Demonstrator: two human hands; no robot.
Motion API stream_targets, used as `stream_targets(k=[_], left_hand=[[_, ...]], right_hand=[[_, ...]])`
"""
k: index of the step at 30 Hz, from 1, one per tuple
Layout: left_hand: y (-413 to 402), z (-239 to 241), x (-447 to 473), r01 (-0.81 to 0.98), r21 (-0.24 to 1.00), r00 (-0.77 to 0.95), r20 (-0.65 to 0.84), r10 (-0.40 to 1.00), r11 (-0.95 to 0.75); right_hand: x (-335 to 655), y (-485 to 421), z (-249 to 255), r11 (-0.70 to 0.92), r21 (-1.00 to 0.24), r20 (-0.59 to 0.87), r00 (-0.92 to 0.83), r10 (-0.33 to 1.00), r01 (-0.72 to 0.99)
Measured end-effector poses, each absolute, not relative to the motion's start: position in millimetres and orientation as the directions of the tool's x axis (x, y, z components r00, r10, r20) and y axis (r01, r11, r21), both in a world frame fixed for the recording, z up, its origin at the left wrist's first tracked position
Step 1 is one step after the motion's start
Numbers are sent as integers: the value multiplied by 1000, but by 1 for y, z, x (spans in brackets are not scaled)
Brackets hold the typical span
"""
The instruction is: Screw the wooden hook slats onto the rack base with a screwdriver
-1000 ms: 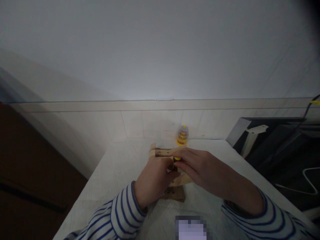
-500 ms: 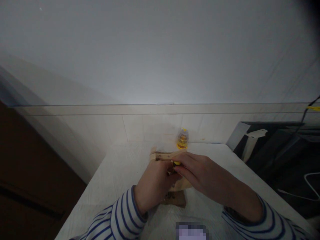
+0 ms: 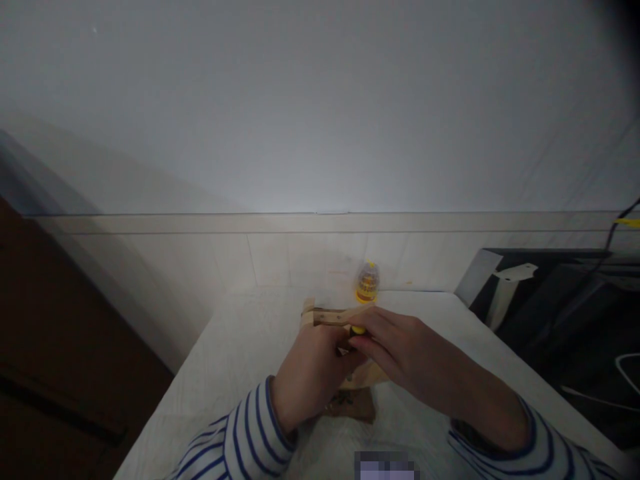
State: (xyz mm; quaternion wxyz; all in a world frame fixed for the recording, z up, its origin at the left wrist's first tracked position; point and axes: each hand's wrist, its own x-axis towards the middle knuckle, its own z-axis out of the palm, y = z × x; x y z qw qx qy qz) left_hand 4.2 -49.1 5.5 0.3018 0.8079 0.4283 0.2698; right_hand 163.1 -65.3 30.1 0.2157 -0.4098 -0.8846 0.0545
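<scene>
My left hand (image 3: 317,367) is closed around a pale wooden assembly (image 3: 327,318) with dark holes or screws along its far bar. The fingers of my right hand (image 3: 400,343) pinch a small screwdriver (image 3: 358,330), of which a yellow and black handle end shows. It sits between both hands, against the wooden assembly; its tip is hidden. Below my hands lies a flat brown piece (image 3: 357,405) with small dark bits on it, too small to name. Behind the hands stands a clear dome-shaped case (image 3: 367,283) with a yellow base and yellow top.
The white-covered table (image 3: 240,333) meets a pale panelled wall (image 3: 270,260). On the right are a dark panel-like object with a light metal bracket (image 3: 515,273) and a white cable (image 3: 595,398). A dark brown surface (image 3: 60,333) is at the left. A blurred patch (image 3: 385,467) sits at the bottom edge.
The whole view has shifted slightly, so everything appears a little lower. Both hands keep the same hold on the wooden assembly and the screwdriver.
</scene>
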Motion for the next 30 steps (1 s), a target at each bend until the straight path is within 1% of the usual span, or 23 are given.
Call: stream_targets(k=[3, 7, 14, 19, 23, 27, 30], left_hand=[[-49, 4, 5, 528, 734, 464, 172, 869, -427], [-49, 3, 4, 549, 737, 451, 136, 882, -394], [-50, 7, 2, 554, 716, 474, 147, 868, -424], [-49, 6, 1, 525, 733, 500, 147, 854, -433], [-48, 6, -1, 545, 711, 522, 126, 844, -444], [-47, 8, -2, 519, 718, 562, 123, 818, -464], [-47, 7, -1, 515, 716, 561, 135, 817, -472]], right_hand=[[163, -65, 30, 651, -293, 324, -568, 757, 700], [164, -66, 30, 652, -317, 341, -559, 756, 689], [167, -65, 27, 700, -368, 394, -579, 713, 612], [167, -64, 29, 690, -341, 367, -585, 723, 639], [164, -65, 31, 679, -304, 359, -579, 732, 668], [163, -65, 29, 665, -283, 346, -573, 742, 691], [163, -65, 27, 663, -272, 345, -573, 744, 697]])
